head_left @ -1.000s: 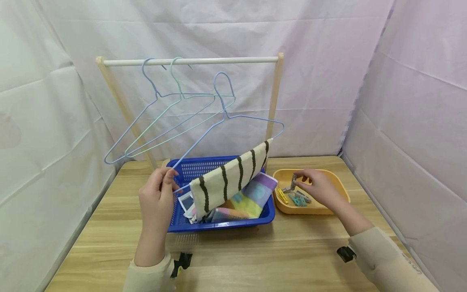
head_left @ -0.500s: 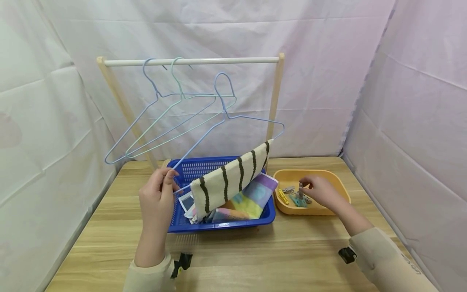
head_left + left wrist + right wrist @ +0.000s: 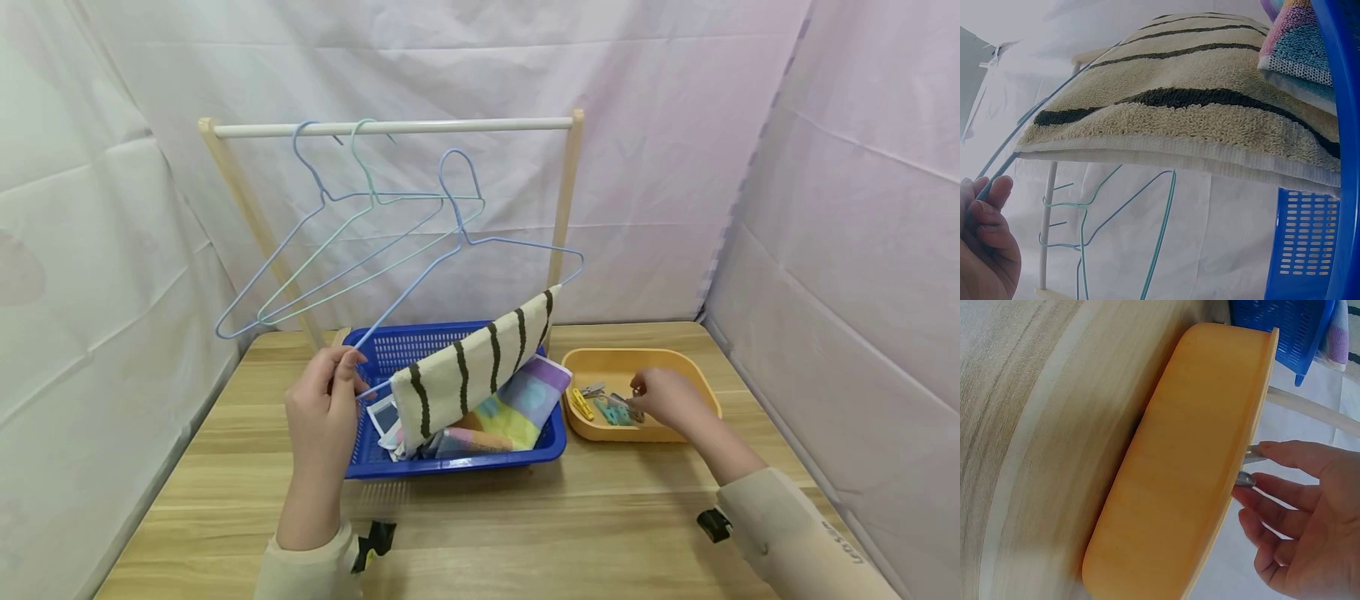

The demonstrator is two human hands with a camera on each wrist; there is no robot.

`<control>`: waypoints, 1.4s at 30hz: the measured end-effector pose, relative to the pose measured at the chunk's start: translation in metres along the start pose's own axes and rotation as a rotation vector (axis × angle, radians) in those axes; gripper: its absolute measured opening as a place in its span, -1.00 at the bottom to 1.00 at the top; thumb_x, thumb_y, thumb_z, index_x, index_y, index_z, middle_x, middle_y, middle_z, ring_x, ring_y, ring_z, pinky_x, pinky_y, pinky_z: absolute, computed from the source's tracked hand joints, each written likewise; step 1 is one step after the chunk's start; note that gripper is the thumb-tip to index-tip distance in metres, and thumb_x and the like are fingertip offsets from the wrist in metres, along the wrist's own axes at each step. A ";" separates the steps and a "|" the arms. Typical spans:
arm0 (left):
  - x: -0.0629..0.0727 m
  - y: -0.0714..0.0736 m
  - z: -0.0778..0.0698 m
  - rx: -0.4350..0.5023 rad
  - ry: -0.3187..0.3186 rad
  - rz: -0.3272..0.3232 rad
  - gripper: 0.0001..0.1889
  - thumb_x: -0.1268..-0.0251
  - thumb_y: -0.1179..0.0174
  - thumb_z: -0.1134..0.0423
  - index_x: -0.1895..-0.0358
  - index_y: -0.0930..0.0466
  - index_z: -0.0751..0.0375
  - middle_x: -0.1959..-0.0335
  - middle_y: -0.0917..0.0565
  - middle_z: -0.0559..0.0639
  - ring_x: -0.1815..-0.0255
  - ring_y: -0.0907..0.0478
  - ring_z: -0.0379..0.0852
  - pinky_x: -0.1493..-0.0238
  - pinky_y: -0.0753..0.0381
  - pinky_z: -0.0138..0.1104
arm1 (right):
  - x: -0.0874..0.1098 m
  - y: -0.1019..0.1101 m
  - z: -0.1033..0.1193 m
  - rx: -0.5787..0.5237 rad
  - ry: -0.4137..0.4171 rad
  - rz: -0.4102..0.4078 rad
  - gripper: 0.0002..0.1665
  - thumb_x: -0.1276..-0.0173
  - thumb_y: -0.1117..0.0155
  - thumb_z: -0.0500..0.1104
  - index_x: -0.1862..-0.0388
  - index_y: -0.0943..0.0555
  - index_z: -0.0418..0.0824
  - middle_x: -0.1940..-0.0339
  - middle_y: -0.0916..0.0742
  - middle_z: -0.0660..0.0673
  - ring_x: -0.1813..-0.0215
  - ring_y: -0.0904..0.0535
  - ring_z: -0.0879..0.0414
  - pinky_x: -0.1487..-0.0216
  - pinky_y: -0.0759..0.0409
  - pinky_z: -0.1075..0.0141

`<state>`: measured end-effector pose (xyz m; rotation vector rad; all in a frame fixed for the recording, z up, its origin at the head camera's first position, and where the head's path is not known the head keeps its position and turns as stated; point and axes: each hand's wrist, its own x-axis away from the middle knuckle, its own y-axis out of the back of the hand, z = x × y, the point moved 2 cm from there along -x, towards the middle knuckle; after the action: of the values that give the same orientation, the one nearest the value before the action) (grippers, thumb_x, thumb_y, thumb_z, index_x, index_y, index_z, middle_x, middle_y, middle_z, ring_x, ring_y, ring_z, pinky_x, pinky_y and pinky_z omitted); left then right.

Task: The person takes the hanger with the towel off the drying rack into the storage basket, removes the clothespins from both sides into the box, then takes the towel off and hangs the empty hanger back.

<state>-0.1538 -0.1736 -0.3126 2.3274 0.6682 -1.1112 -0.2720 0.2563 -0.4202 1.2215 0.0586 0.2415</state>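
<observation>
My left hand [image 3: 324, 400] pinches the lower left corner of a blue wire hanger [image 3: 412, 287] between thumb and fingers. Over the hanger's bottom bar hangs a cream towel with dark stripes [image 3: 474, 360], slanting up to the right above a blue basket [image 3: 457, 463]. My right hand [image 3: 667, 400] reaches into a yellow tray [image 3: 678, 360]. In the right wrist view, thumb and forefinger pinch at the ends of a grey clothespin [image 3: 1245, 479]; the tray wall hides the rest. Beside the fingers lie teal clothespins [image 3: 613, 412] and a yellow clothespin [image 3: 582, 404].
Behind the basket stands a rack with a white bar [image 3: 465, 126] and wooden posts. From the bar hang a blue hanger [image 3: 255, 283] and a mint green hanger [image 3: 315, 258]. Inside the basket lie a multicoloured towel [image 3: 528, 404] and other cloths. White curtains enclose the wooden table [image 3: 525, 533].
My right hand has moved right and lower in the tray, and the grey clothespin it held upright is now down among the others. My left hand, hanger and striped towel stay put.
</observation>
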 end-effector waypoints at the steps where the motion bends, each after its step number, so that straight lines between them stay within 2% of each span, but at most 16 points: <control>1: 0.000 0.000 0.000 -0.001 -0.001 -0.001 -0.87 -0.41 -0.09 0.48 0.33 -0.58 0.41 0.68 -0.55 0.06 0.74 -0.50 -0.12 0.69 -0.39 -0.57 | 0.000 0.000 -0.001 0.005 -0.003 -0.001 -0.62 -0.23 -0.39 -0.18 0.09 -0.63 -0.46 0.29 -0.72 -0.21 0.24 -0.63 -0.09 0.20 -0.59 -0.01; 8: 0.000 0.001 -0.001 0.004 0.013 -0.007 -0.87 -0.41 -0.09 0.48 0.33 -0.58 0.41 0.68 -0.55 0.07 0.72 -0.48 -0.25 0.68 -0.39 -0.57 | 0.005 0.001 -0.007 0.031 -0.027 0.006 -0.60 -0.17 -0.40 -0.18 0.07 -0.63 -0.41 0.29 -0.71 -0.20 0.25 -0.62 -0.12 0.23 -0.56 -0.03; 13: 0.000 0.001 0.000 0.019 -0.002 -0.022 -0.87 -0.40 -0.08 0.50 0.32 -0.58 0.43 0.67 -0.56 0.09 0.70 -0.50 -0.25 0.67 -0.41 -0.58 | 0.006 0.003 -0.005 0.052 -0.049 -0.003 -0.56 -0.21 -0.38 -0.15 0.00 -0.62 -0.40 0.24 -0.71 -0.23 0.21 -0.62 -0.13 0.23 -0.56 -0.03; 17: 0.000 0.002 0.000 0.014 -0.018 -0.018 -0.88 -0.40 -0.09 0.50 0.33 -0.58 0.42 0.67 -0.57 0.08 0.69 -0.49 -0.28 0.67 -0.41 -0.57 | 0.007 0.005 0.002 0.063 -0.030 -0.036 -0.56 -0.26 -0.35 -0.12 -0.03 -0.62 -0.37 0.20 -0.71 -0.25 0.18 -0.62 -0.16 0.21 -0.56 -0.05; 25: 0.001 0.003 0.000 -0.010 -0.016 -0.034 -0.87 -0.42 -0.08 0.46 0.33 -0.57 0.42 0.67 -0.57 0.08 0.70 -0.51 -0.17 0.67 -0.38 -0.58 | 0.010 0.009 0.020 0.060 0.022 -0.125 -0.60 -0.30 -0.33 -0.09 -0.01 -0.64 -0.34 0.14 -0.72 -0.27 0.10 -0.63 -0.20 0.09 -0.54 -0.10; 34: 0.001 0.008 0.001 -0.026 -0.004 -0.069 -0.85 -0.43 -0.06 0.47 0.33 -0.55 0.48 0.68 -0.55 0.11 0.67 -0.46 -0.39 0.66 -0.35 -0.61 | 0.020 0.016 0.053 0.055 0.097 -0.281 -0.63 -0.28 -0.37 -0.08 0.03 -0.67 -0.28 0.17 -0.75 -0.20 0.16 -0.66 -0.14 0.16 -0.57 -0.05; 39: -0.001 0.011 -0.002 -0.001 0.015 -0.092 -0.85 -0.43 -0.07 0.46 0.32 -0.56 0.49 0.67 -0.54 0.11 0.65 -0.47 -0.40 0.63 -0.38 -0.63 | 0.023 0.018 0.074 0.049 0.150 -0.368 -0.68 -0.27 -0.40 -0.08 0.08 -0.70 -0.24 0.17 -0.75 -0.16 0.14 -0.64 -0.11 0.15 -0.58 -0.02; 42: -0.001 0.011 -0.004 0.005 0.017 -0.097 -0.85 -0.42 -0.07 0.46 0.32 -0.56 0.49 0.67 -0.54 0.12 0.65 -0.46 -0.41 0.63 -0.39 -0.63 | 0.025 0.019 0.088 0.025 0.209 -0.424 -0.72 -0.24 -0.42 -0.10 0.14 -0.71 -0.24 0.20 -0.76 -0.15 0.14 -0.64 -0.12 0.12 -0.58 -0.03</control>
<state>-0.1452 -0.1801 -0.3073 2.3328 0.7933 -1.1374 -0.2356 0.1865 -0.3701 1.1750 0.4973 -0.0040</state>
